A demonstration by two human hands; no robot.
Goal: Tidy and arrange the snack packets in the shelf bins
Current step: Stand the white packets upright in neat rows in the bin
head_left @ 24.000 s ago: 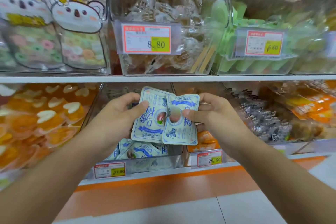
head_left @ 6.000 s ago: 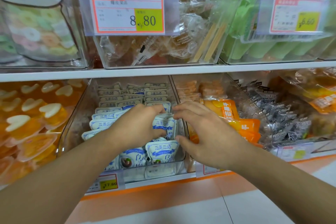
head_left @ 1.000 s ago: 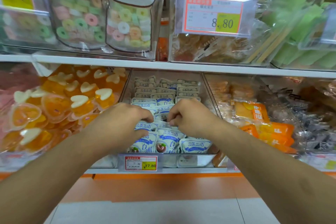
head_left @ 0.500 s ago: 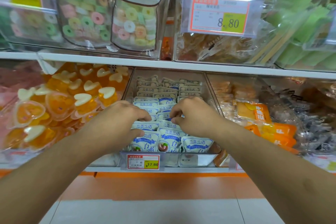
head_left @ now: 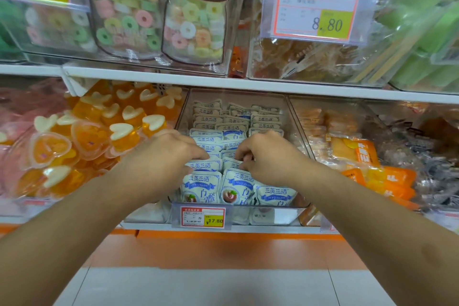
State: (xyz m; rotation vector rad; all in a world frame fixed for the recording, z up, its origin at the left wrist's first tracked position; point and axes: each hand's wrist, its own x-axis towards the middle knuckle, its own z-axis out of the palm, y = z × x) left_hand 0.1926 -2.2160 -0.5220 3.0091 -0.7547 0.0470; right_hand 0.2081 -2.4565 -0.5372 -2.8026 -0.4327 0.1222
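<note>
**Both hands down in the middle bin**

Your working room is tight: the upper shelf edge runs close above the clear bin, and the bin's side walls hem in both wrists. The only open gap is the strip of packets between your knuckles.

The bin is packed with white-and-blue snack packets, standing in rows from front to back, with a 17.80 price tag clipped on its front lip. The bin to the left holds orange heart-shaped jelly cups; the one to the right holds orange wrapped snacks.

Your left hand lies knuckles-up over the left rows, fingers curled down onto the packet tops. Your right hand mirrors it, fingers bent and seemingly pinching a packet's top edge near the middle, though the grip is partly hidden.
</note>
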